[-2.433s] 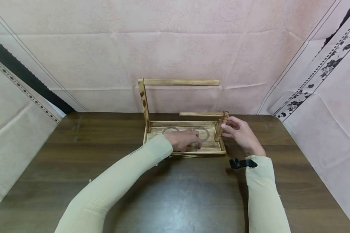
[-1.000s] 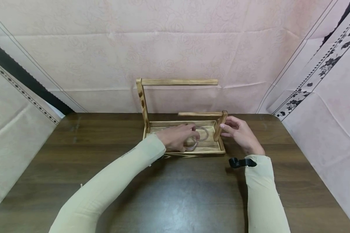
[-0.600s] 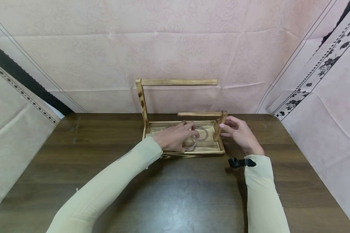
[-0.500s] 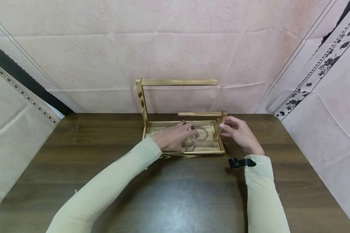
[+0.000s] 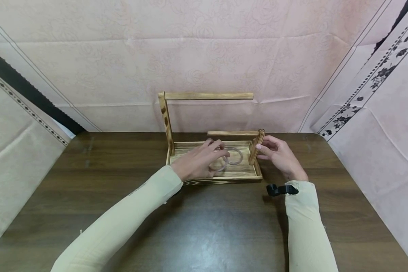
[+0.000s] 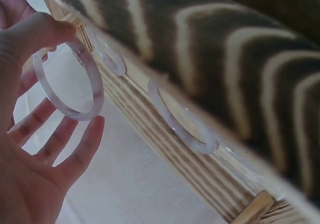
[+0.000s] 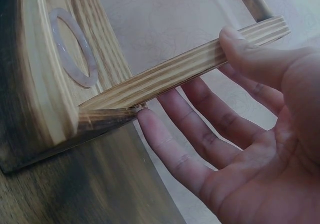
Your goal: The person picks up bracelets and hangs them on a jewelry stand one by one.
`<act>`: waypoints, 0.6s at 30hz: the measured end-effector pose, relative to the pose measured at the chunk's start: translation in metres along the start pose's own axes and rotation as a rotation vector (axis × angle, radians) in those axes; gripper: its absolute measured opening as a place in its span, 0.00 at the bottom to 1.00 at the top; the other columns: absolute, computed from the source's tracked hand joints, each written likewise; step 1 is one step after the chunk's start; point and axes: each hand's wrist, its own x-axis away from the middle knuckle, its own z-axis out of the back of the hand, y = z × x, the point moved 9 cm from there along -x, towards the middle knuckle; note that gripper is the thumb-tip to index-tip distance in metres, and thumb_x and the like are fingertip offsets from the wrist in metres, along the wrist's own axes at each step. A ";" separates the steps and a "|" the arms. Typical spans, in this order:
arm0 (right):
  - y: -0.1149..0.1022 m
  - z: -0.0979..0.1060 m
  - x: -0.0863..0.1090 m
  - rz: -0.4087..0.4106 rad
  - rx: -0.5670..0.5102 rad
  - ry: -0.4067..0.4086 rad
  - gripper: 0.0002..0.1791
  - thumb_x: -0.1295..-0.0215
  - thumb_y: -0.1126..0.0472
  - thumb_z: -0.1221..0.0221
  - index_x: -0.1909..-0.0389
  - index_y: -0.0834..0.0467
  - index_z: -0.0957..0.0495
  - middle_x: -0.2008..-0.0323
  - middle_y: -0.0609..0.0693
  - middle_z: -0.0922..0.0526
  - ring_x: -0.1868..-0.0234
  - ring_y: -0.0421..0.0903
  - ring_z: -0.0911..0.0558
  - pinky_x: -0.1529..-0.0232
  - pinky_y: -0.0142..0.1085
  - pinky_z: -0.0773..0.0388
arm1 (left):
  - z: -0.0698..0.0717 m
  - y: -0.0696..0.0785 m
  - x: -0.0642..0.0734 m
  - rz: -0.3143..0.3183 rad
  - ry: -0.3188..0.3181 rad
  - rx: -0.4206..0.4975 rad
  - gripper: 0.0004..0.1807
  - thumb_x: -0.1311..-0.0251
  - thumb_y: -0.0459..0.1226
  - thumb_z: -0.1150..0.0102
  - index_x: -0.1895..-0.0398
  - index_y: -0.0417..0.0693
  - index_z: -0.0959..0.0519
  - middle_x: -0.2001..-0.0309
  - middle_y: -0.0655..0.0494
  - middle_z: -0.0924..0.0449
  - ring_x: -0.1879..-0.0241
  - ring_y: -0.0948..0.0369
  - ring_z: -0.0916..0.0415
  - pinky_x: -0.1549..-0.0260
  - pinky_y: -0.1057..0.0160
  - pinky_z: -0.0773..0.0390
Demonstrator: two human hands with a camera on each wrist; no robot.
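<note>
A wooden jewelry stand (image 5: pixel 238 178) has a shallow tray, a tall left post with a long bar (image 5: pixel 209 96), and a shorter right post (image 5: pixel 257 149) with its own bar. My left hand (image 5: pixel 198 158) is over the tray's left half. Its thumb and a finger pinch a translucent pale bangle (image 6: pixel 95 86), held upright, the other fingers spread. Two similar bangles lie in the tray: one nearer bangle (image 6: pixel 175 128) and one farther bangle (image 6: pixel 117 63) in the left wrist view. My right hand (image 5: pixel 280 156) grips the short post, thumb on one side, fingers on the other.
The stand is at the far edge of a dark wooden table (image 5: pixel 204 226). Just behind it hangs a pale pink patterned cloth (image 5: pixel 204 68), with more cloth at both sides. A black strap (image 5: pixel 282 190) sits at my right wrist.
My left hand has drawn back to the left across the tray with the pinched bangle, uncovering more of the tray and the bangle on its right. My right hand keeps its place on the post.
</note>
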 end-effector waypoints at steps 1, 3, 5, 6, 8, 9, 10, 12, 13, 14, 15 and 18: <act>0.000 0.000 0.000 -0.001 0.001 -0.001 0.22 0.24 0.56 0.42 0.37 0.65 0.29 0.40 0.64 0.25 0.49 0.41 0.18 0.41 0.52 0.19 | 0.000 0.000 0.001 0.000 0.007 0.000 0.34 0.50 0.40 0.23 0.38 0.59 0.24 0.35 0.53 0.29 0.40 0.52 0.30 0.52 0.57 0.17; -0.001 0.000 0.000 -0.003 0.000 -0.002 0.22 0.24 0.56 0.43 0.37 0.65 0.29 0.40 0.65 0.25 0.49 0.41 0.18 0.41 0.51 0.19 | 0.000 -0.001 0.003 0.000 0.019 -0.005 0.34 0.50 0.41 0.23 0.37 0.58 0.25 0.35 0.53 0.29 0.39 0.51 0.30 0.52 0.56 0.17; -0.001 0.000 0.000 -0.004 -0.001 0.000 0.22 0.24 0.56 0.43 0.37 0.65 0.29 0.40 0.65 0.25 0.50 0.40 0.18 0.41 0.51 0.19 | -0.001 -0.001 0.005 -0.003 0.035 -0.014 0.34 0.48 0.41 0.24 0.36 0.58 0.25 0.35 0.53 0.28 0.40 0.51 0.30 0.52 0.56 0.17; -0.001 0.000 0.000 -0.004 -0.001 0.000 0.22 0.24 0.56 0.43 0.37 0.65 0.29 0.40 0.65 0.25 0.50 0.40 0.18 0.41 0.50 0.19 | -0.001 -0.001 0.006 -0.008 0.048 -0.021 0.33 0.47 0.42 0.24 0.37 0.58 0.25 0.35 0.53 0.28 0.40 0.51 0.29 0.52 0.56 0.17; -0.001 0.000 0.000 -0.004 -0.002 0.000 0.22 0.24 0.56 0.43 0.37 0.65 0.29 0.40 0.65 0.25 0.50 0.40 0.18 0.42 0.50 0.19 | 0.000 0.001 0.008 -0.022 0.077 -0.039 0.31 0.46 0.42 0.25 0.37 0.58 0.25 0.36 0.52 0.27 0.41 0.50 0.28 0.54 0.56 0.17; 0.000 0.000 0.000 -0.005 -0.002 -0.001 0.22 0.24 0.56 0.43 0.37 0.65 0.29 0.40 0.65 0.25 0.50 0.40 0.18 0.41 0.51 0.19 | 0.000 0.001 0.009 -0.027 0.091 -0.048 0.30 0.45 0.42 0.26 0.38 0.58 0.24 0.37 0.53 0.27 0.42 0.50 0.27 0.55 0.56 0.17; 0.000 0.000 0.000 -0.005 -0.002 -0.001 0.22 0.24 0.56 0.43 0.37 0.65 0.29 0.40 0.65 0.26 0.49 0.41 0.18 0.41 0.51 0.19 | 0.001 0.002 0.011 -0.031 0.106 -0.052 0.29 0.44 0.42 0.26 0.39 0.58 0.24 0.38 0.53 0.27 0.43 0.51 0.27 0.55 0.56 0.17; 0.000 0.000 0.000 -0.004 0.001 -0.002 0.22 0.24 0.56 0.42 0.38 0.65 0.29 0.40 0.65 0.26 0.49 0.42 0.18 0.41 0.52 0.19 | 0.002 0.003 0.012 -0.038 0.134 -0.057 0.28 0.44 0.42 0.27 0.40 0.58 0.23 0.40 0.54 0.26 0.43 0.51 0.27 0.55 0.56 0.18; 0.000 0.000 0.000 -0.004 0.001 -0.001 0.22 0.24 0.55 0.42 0.38 0.65 0.29 0.40 0.65 0.26 0.48 0.42 0.18 0.41 0.52 0.20 | 0.003 0.003 0.013 -0.037 0.143 -0.057 0.27 0.44 0.41 0.27 0.40 0.58 0.23 0.40 0.54 0.26 0.43 0.52 0.27 0.55 0.56 0.18; 0.000 0.000 0.000 -0.003 0.003 0.000 0.22 0.24 0.55 0.43 0.38 0.65 0.29 0.40 0.65 0.26 0.48 0.42 0.18 0.40 0.53 0.20 | 0.003 0.004 0.014 -0.036 0.151 -0.054 0.28 0.45 0.41 0.27 0.40 0.58 0.23 0.40 0.54 0.26 0.42 0.52 0.28 0.53 0.55 0.18; 0.000 0.000 0.000 -0.003 0.004 0.000 0.22 0.24 0.55 0.43 0.38 0.65 0.29 0.40 0.65 0.25 0.48 0.43 0.18 0.40 0.53 0.20 | 0.003 0.003 0.015 -0.032 0.156 -0.051 0.28 0.45 0.40 0.27 0.40 0.58 0.23 0.40 0.54 0.26 0.41 0.52 0.28 0.53 0.55 0.18; 0.000 -0.001 0.000 -0.004 0.006 0.000 0.22 0.23 0.55 0.43 0.38 0.64 0.29 0.40 0.64 0.26 0.48 0.43 0.19 0.39 0.54 0.21 | 0.003 0.003 0.017 -0.021 0.168 -0.042 0.29 0.46 0.38 0.27 0.39 0.58 0.23 0.39 0.52 0.26 0.38 0.52 0.29 0.52 0.54 0.18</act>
